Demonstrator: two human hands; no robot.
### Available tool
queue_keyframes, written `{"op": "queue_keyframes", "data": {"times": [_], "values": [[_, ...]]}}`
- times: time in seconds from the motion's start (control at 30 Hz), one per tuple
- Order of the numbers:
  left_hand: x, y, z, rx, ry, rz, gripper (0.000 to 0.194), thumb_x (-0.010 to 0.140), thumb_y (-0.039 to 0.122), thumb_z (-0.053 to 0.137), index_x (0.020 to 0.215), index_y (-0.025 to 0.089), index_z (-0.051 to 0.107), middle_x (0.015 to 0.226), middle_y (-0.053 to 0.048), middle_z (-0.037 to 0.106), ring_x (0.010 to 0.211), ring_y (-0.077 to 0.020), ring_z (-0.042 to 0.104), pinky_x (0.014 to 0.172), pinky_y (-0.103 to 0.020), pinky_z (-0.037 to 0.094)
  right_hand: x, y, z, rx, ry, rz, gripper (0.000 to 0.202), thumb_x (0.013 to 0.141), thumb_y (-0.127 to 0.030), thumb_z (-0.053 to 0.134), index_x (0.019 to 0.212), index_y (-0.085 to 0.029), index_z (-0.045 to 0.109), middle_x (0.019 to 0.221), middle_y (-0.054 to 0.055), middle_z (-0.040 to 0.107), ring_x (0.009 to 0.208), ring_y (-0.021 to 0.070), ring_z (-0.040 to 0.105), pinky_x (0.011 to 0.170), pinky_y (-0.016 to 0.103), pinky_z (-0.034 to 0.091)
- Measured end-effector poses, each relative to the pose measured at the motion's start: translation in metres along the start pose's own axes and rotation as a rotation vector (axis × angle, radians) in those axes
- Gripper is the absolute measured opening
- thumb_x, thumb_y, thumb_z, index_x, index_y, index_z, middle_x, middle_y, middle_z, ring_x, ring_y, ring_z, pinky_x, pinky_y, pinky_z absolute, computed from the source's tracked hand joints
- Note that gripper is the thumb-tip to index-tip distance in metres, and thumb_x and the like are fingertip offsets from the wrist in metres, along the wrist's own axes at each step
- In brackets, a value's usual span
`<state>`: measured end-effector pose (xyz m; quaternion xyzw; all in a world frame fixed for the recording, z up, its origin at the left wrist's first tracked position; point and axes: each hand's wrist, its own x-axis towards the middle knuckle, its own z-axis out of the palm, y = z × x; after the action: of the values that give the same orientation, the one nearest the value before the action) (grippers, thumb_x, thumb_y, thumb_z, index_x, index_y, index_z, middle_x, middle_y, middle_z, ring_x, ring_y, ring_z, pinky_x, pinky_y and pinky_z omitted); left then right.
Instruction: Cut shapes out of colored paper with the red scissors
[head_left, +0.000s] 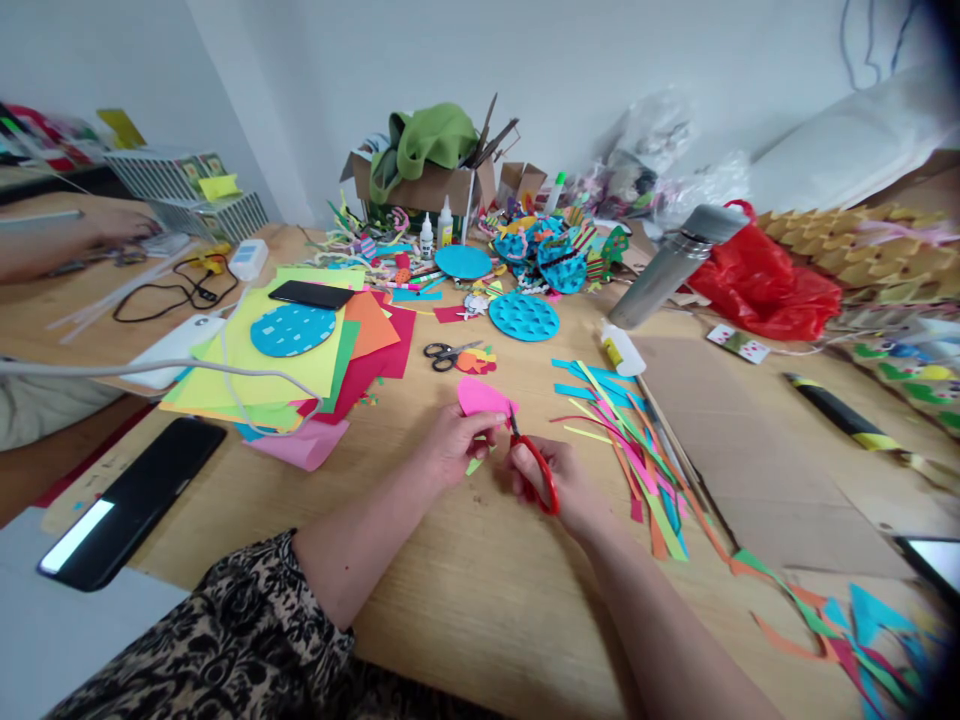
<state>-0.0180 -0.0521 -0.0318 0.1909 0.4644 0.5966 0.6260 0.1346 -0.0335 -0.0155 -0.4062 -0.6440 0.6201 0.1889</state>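
My left hand pinches a piece of pink paper over the middle of the table. In my right hand is a pair of red-handled scissors, its blades pointing up at the right edge of the pink paper. Whether the blades have paper between them is hard to tell. A small light green scrap shows beneath my left fingers. Just beyond the pink paper lie black scissors and some orange and red paper cutouts.
Coloured paper sheets with a phone on top are at left. Paper strips, a glue bottle and a cardboard sheet lie right. A steel flask stands behind. Another person's hand is far left.
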Motion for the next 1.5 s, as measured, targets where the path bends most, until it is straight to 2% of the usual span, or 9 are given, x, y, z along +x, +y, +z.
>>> {"op": "queue_keyframes", "data": {"times": [0.17,0.4,0.77,1.07,1.5], "values": [[-0.0019,0.0014,0.0006,-0.009,-0.027,-0.005,0.028,0.057,0.023,0.079,0.08,0.01,0.069,0.063,-0.001,0.06,0.053,-0.0083,0.052,0.043,-0.021,0.03,0.0007,0.0022,-0.0012,0.007,-0.023,-0.013,0.063,0.07,-0.08,0.061,0.066,-0.017,0.056,0.05,0.002,0.057,0.042,0.0111,0.049,0.042,0.023,0.035],[-0.0015,-0.0003,-0.0004,0.0,-0.005,-0.002,0.024,0.057,0.022,0.08,0.075,0.011,0.067,0.059,0.001,0.056,0.051,-0.0071,0.048,0.044,-0.021,0.026,0.0021,0.0044,-0.0021,0.012,-0.024,-0.011,0.062,0.071,-0.08,0.061,0.067,-0.018,0.056,0.052,0.002,0.058,0.044,0.0118,0.049,0.043,0.024,0.035],[0.0003,-0.0022,-0.0022,0.025,-0.038,0.007,0.028,0.059,0.024,0.078,0.081,0.009,0.069,0.06,0.001,0.055,0.049,-0.0059,0.044,0.043,-0.022,0.024,0.0002,0.0042,-0.0024,-0.004,-0.047,-0.031,0.057,0.079,-0.074,0.056,0.07,-0.018,0.055,0.054,0.001,0.058,0.047,0.0117,0.049,0.045,0.025,0.035],[0.0019,-0.0033,-0.0031,0.042,-0.034,0.003,0.029,0.059,0.025,0.078,0.082,0.009,0.07,0.059,0.001,0.055,0.046,-0.0056,0.042,0.042,-0.022,0.022,0.0011,0.0037,-0.003,-0.002,-0.029,-0.014,0.06,0.072,-0.078,0.059,0.066,-0.019,0.055,0.051,0.001,0.057,0.044,0.012,0.047,0.044,0.025,0.035],[0.0022,-0.0042,-0.0032,0.042,-0.027,0.01,0.026,0.058,0.025,0.078,0.077,0.011,0.068,0.058,0.002,0.054,0.046,-0.0056,0.042,0.041,-0.022,0.023,0.0011,0.0045,-0.0033,-0.015,-0.032,-0.024,0.064,0.072,-0.081,0.058,0.069,-0.017,0.056,0.051,0.001,0.057,0.044,0.0106,0.048,0.043,0.022,0.035]]}}
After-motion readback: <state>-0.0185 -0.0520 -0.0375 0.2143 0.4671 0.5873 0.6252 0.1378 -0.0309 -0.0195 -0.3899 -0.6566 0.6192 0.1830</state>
